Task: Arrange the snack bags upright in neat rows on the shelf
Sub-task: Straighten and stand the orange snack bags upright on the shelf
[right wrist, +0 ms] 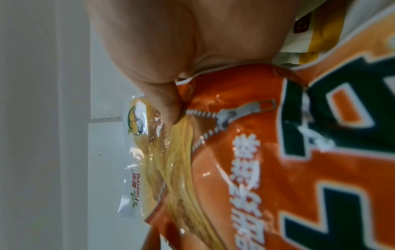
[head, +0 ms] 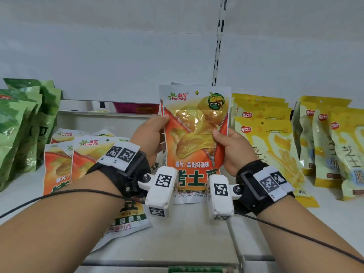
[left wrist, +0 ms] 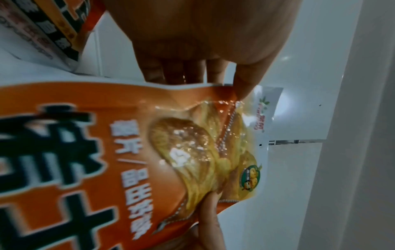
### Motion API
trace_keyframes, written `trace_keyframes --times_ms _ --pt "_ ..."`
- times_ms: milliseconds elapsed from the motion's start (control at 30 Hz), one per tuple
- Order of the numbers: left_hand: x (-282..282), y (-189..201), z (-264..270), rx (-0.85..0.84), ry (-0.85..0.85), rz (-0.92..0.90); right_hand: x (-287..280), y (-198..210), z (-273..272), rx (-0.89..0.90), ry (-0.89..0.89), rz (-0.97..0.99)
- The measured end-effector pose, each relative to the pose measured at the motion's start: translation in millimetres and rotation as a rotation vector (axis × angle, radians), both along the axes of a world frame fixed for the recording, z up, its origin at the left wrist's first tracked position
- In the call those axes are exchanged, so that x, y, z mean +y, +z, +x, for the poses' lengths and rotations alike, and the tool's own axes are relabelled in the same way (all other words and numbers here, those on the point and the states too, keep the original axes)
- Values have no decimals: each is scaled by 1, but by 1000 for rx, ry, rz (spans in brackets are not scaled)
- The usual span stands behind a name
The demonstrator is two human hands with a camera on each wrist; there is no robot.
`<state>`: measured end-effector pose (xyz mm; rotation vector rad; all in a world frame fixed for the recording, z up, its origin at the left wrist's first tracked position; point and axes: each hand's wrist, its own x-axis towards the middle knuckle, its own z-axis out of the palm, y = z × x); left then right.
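An orange potato-chip bag (head: 195,134) stands upright at the middle of the white shelf (head: 187,229), held from both sides. My left hand (head: 151,133) grips its left edge, thumb on the front. My right hand (head: 230,146) grips its right edge, thumb pressed on the front. The left wrist view shows the same orange bag (left wrist: 132,160) with my left hand (left wrist: 203,50) over it, fingers behind the bag. The right wrist view shows the orange bag (right wrist: 278,160) under my right hand (right wrist: 160,59). Several more orange bags (head: 65,160) lie flat to the left.
Green bags (head: 21,125) stand in rows at the far left. Yellow cheese-stick bags (head: 267,134) stand just right of the held bag, and more yellow bags (head: 331,142) at the far right. The white back wall (head: 118,56) with a slotted upright (head: 218,42) is behind.
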<state>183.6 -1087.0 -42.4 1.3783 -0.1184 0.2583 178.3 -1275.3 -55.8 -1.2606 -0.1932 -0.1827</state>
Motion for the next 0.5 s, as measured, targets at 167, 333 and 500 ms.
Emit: trace_keyframes --times_ms 167,333,500 --pt "3 -13 -10 78 -181 129 5 8 -6 -8 -66 59" --pt "13 -12 -10 48 -104 54 8 3 -18 19 -24 -62" --pt "21 -13 -15 59 -137 19 14 -7 -29 25 -63 -119"
